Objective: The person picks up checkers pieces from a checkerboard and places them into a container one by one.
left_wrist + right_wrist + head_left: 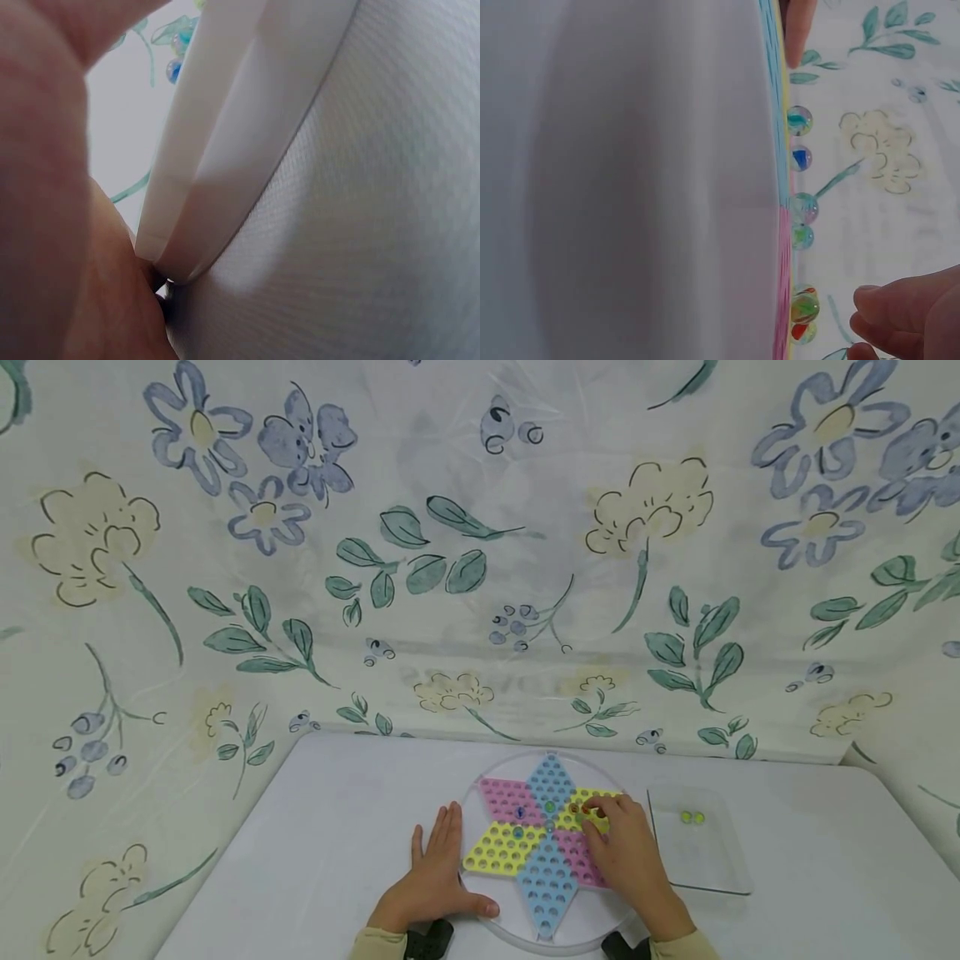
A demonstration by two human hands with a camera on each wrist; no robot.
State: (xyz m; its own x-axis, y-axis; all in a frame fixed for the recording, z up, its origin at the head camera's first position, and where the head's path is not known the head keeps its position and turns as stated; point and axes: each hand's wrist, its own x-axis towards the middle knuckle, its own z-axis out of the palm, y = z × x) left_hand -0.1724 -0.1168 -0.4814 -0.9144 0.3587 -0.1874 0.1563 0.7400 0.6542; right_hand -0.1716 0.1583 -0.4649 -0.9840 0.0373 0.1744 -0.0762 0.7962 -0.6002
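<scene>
Head view: left hand [431,885] lies beside the star board [545,881], fingers straight, thumb spread. Right hand [630,847] arches over the yellow section [568,820], thumb and forefinger parted, no grip seen. Clear tray [705,860] holds two green marbles [699,817].

Left wrist: only pale rim [217,135] near the hand.

Right wrist: six board marbles [805,306]; fingertips [868,298] just short of the nearest.

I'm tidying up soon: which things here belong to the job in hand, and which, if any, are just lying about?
Belonging to the job:
star-patterned board
marbles on the board
left hand at the board's rim
right hand over the board
probably the clear tray and its two marbles

Seemingly just surroundings:
white table
floral cloth
</scene>
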